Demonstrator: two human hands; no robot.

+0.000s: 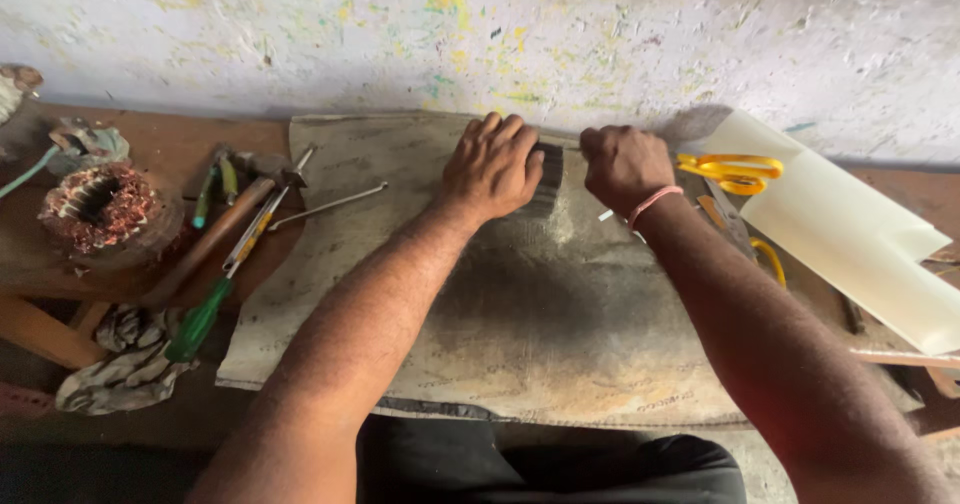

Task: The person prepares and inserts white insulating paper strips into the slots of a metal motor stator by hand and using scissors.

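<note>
Fingers [505, 134] of the left hand [490, 169] press flat on a dark ribbed metal core [548, 179]; right hand [622, 164] fists closed beside it; likely heavy, stiff, best gripped by its ends.

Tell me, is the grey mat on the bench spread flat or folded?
Spread flat: the grey mat lies open under both hands, edges showing.

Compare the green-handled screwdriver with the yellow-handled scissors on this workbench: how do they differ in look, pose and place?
The green-handled screwdriver has a single straight handle; the yellow-handled scissors have looped handles. The screwdriver lies at the mat's left edge, slanting away from the person among other tools; the scissors lie at the mat's right, by the cream sheet. The screwdriver lies far from both hands; the scissors sit beside the right hand. Neither is held.
</note>
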